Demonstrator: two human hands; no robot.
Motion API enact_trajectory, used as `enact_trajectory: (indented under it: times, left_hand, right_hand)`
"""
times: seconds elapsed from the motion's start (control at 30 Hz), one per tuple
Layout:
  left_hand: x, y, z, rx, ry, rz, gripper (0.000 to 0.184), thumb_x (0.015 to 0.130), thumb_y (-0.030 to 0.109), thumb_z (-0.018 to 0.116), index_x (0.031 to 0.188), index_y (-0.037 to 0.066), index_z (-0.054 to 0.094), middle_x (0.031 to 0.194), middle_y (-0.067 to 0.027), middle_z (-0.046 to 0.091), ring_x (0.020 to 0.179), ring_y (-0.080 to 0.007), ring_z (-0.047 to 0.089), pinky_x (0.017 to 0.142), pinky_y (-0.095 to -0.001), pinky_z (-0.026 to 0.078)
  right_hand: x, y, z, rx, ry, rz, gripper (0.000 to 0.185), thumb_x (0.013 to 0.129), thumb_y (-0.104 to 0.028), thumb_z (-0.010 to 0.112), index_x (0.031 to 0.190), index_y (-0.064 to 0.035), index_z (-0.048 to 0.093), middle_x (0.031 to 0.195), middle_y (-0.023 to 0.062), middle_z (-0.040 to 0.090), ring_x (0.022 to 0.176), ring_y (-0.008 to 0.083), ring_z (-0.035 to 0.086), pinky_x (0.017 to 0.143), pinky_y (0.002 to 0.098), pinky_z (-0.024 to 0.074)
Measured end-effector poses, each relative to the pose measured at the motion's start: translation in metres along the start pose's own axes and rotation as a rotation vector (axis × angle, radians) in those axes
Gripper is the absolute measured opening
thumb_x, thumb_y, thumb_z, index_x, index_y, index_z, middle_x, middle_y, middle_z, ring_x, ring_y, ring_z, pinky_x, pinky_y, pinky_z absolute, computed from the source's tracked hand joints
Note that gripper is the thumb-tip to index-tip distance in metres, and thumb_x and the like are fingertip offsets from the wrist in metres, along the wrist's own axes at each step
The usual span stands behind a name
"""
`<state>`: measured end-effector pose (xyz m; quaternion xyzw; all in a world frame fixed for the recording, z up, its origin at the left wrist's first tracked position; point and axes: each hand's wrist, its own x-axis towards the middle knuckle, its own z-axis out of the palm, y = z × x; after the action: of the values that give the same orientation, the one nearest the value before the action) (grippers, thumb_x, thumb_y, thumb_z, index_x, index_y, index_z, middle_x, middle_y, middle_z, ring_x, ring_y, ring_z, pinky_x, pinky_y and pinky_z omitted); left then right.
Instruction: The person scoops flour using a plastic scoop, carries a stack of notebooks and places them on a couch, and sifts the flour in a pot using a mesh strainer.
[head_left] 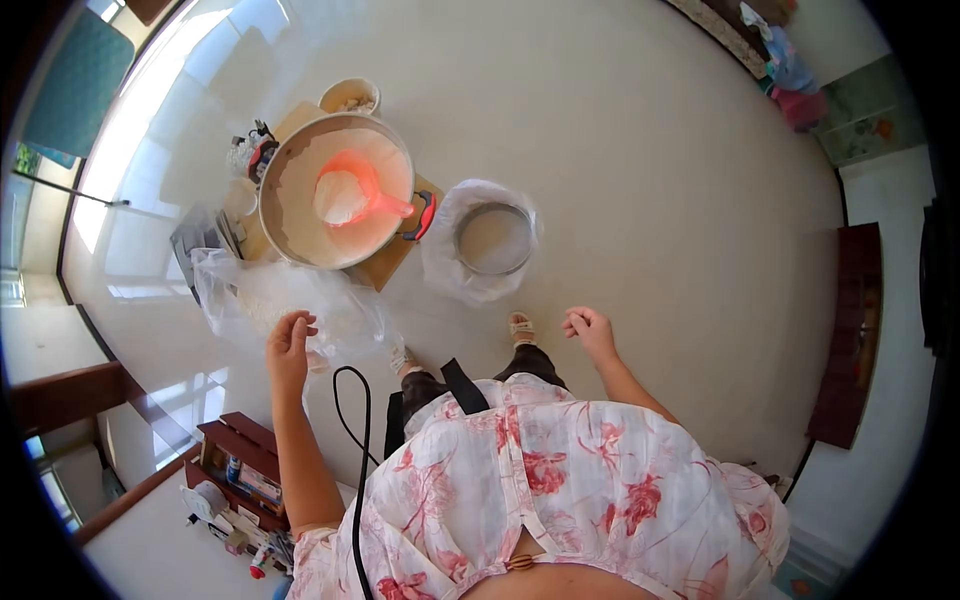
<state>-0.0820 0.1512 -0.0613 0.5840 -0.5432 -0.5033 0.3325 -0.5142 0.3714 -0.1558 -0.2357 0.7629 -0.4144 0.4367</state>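
Clear plastic bag [335,305] lies crumpled on the floor [660,170], near the person's left hand [290,338], whose fingers are bent together; whether they pinch the bag cannot be told. Just beyond it, a wide pan [284,215] of pale powder sits on a wooden board [388,268], with a red scoop [388,204] resting inside. Right of the pan, a white plastic bag [446,268] surrounds a round, metal-rimmed vessel [494,272]. The right hand [588,328] hangs apart from everything, loosely clenched on itself.
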Motion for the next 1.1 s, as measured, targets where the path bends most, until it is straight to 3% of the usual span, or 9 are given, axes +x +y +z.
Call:
enact_trajectory:
  times: [0.2, 0.33, 0.5, 0.63, 0.77, 0.83, 1.0, 1.07, 1.1]
  left_hand:
    - [-0.033, -0.075, 0.02, 0.119, 0.474, -0.222, 0.023, 0.086, 0.019, 0.054, 0.1, 0.001, 0.055, 0.085, -0.0065, 0.059, 0.06, -0.0105, 0.054, 0.05, -0.0219, 0.043]
    - [-0.047, -0.074, 0.011, -0.091, 0.648, -0.459, 0.042, 0.083, 0.029, 0.058, 0.112, 0.002, 0.045, 0.097, -0.0084, 0.053, 0.067, -0.0124, 0.055, 0.054, -0.0246, 0.045]
    - [0.006, -0.095, -0.009, 0.116, 0.868, -0.554, 0.064, 0.074, 0.041, 0.066, 0.112, -0.003, 0.041, 0.107, -0.018, 0.05, 0.086, -0.0276, 0.056, 0.068, -0.0352, 0.048]
    - [0.04, -0.122, -0.016, 0.473, 0.959, -0.554, 0.063, 0.07, 0.041, 0.069, 0.106, -0.004, 0.044, 0.106, -0.0205, 0.052, 0.094, -0.037, 0.053, 0.086, -0.0427, 0.041]
    - [0.035, -0.163, -0.035, 0.365, 0.813, -0.523, 0.048, 0.073, 0.033, 0.067, 0.099, -0.003, 0.049, 0.089, -0.0155, 0.057, 0.081, -0.0283, 0.058, 0.074, -0.0374, 0.046]
    - [0.022, -0.167, -0.041, -0.058, 0.663, -0.333, 0.024, 0.079, 0.021, 0.061, 0.09, 0.001, 0.051, 0.07, -0.0065, 0.056, 0.063, -0.0162, 0.056, 0.059, -0.0292, 0.046]
    - [-0.013, -0.121, -0.046, -0.354, 0.665, -0.334, 0.01, 0.085, 0.014, 0.053, 0.086, 0.004, 0.051, 0.067, -0.0009, 0.053, 0.057, -0.0076, 0.05, 0.054, -0.0214, 0.04]
    - [-0.02, -0.113, -0.044, -0.413, 0.666, -0.324, 0.01, 0.086, 0.014, 0.053, 0.085, 0.005, 0.05, 0.067, -0.0004, 0.053, 0.057, -0.0073, 0.049, 0.053, -0.0214, 0.04]
    - [-0.021, -0.109, -0.042, -0.428, 0.667, -0.303, 0.01, 0.087, 0.015, 0.052, 0.084, 0.005, 0.051, 0.067, -0.0004, 0.053, 0.058, -0.0074, 0.049, 0.054, -0.0214, 0.04]
  right_hand:
    - [0.075, -0.038, -0.017, -0.131, -0.236, -0.16, 0.018, 0.085, -0.011, 0.052, 0.094, 0.0019, 0.062, 0.077, 0.0072, 0.064, 0.066, 0.0121, 0.059, 0.062, 0.0245, 0.0479]
    - [0.119, -0.124, 0.063, -0.319, -0.441, -0.627, 0.02, 0.08, -0.013, 0.057, 0.094, 0.001, 0.061, 0.09, 0.0109, 0.06, 0.077, 0.017, 0.059, 0.069, 0.0273, 0.0467]
    - [0.158, -0.186, 0.205, -0.524, -0.451, -0.961, 0.031, 0.078, -0.016, 0.058, 0.103, 0.0029, 0.054, 0.093, 0.0176, 0.059, 0.089, 0.026, 0.057, 0.08, 0.0368, 0.0453]
    - [0.177, -0.203, 0.272, -1.02, -0.229, -0.726, 0.043, 0.074, -0.024, 0.063, 0.106, 0.0023, 0.052, 0.099, 0.0218, 0.059, 0.097, 0.0311, 0.055, 0.086, 0.0415, 0.0428]
    - [0.187, -0.216, 0.3, -1.323, -0.302, -0.474, 0.052, 0.072, -0.032, 0.065, 0.111, -0.0014, 0.051, 0.103, 0.0218, 0.058, 0.096, 0.0335, 0.057, 0.083, 0.0415, 0.0441]
    - [0.182, -0.218, 0.311, -1.257, -0.348, -0.494, 0.049, 0.071, -0.03, 0.066, 0.108, -0.0011, 0.052, 0.096, 0.0197, 0.061, 0.089, 0.0317, 0.059, 0.079, 0.0407, 0.0459]
    - [0.205, -0.213, 0.322, -0.865, -0.642, -0.449, 0.033, 0.07, -0.02, 0.068, 0.094, -0.0026, 0.052, 0.071, 0.009, 0.06, 0.059, 0.0207, 0.059, 0.053, 0.0337, 0.0475]
    - [0.207, -0.219, 0.322, -0.589, -0.691, 0.045, 0.023, 0.073, -0.014, 0.064, 0.089, -0.0045, 0.051, 0.07, 0.004, 0.054, 0.047, 0.0122, 0.049, 0.04, 0.0256, 0.0362]
    - [0.202, -0.225, 0.321, -0.599, -0.7, 0.037, 0.023, 0.073, -0.014, 0.064, 0.089, -0.0045, 0.051, 0.07, 0.004, 0.054, 0.047, 0.0122, 0.049, 0.04, 0.0256, 0.0362]
